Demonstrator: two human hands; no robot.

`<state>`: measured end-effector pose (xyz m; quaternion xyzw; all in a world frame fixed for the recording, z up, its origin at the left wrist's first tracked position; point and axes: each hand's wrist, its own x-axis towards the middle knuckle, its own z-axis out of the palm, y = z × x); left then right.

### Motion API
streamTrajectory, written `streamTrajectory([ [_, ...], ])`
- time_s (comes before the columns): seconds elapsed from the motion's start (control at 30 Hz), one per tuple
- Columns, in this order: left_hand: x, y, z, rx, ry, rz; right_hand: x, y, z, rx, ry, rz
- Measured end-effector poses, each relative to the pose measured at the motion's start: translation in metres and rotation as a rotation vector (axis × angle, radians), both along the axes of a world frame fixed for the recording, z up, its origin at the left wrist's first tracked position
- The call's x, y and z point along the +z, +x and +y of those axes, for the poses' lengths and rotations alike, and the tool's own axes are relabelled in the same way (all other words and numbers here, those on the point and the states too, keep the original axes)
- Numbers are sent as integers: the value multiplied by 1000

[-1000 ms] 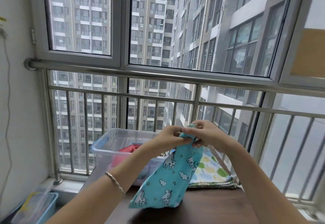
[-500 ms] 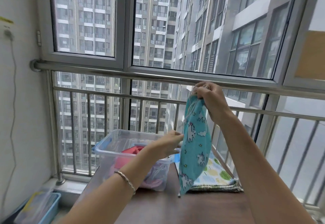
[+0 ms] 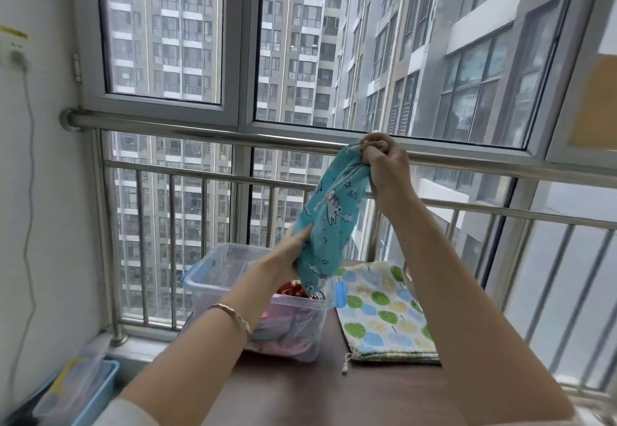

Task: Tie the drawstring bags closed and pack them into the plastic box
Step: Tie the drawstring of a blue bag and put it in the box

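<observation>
A turquoise drawstring bag with white animal prints hangs in the air above the table. My right hand grips its gathered mouth and cord, raised to the height of the railing. Lower down, my left hand holds the bag's body from the left side, above the box. The clear plastic box with blue clips stands on the dark table and has red and pink bags inside. A flat bag with a green and blue tree print lies to the right of the box, its cord end hanging toward me.
The dark brown table stands against a steel railing and large windows. A blue bin with a clear lid sits on the floor at lower left. A cable runs down the white wall on the left.
My right hand has lifted the turquoise bag's mouth from table height up to the railing. My left hand left the cord and now holds the bag's lower body over the box.
</observation>
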<state>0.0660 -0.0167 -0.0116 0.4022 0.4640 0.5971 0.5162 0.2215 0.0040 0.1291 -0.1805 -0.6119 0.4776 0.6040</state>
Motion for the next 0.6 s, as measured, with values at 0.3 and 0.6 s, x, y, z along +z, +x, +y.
streamTrajectory([
  [0.3, -2, -105, -17, 350, -188, 680, -88, -3, 37, -37, -143, -441],
  [0.6, -41, -113, -12, 279, -617, 1586, -151, -40, 40, 10, 7, -1225],
])
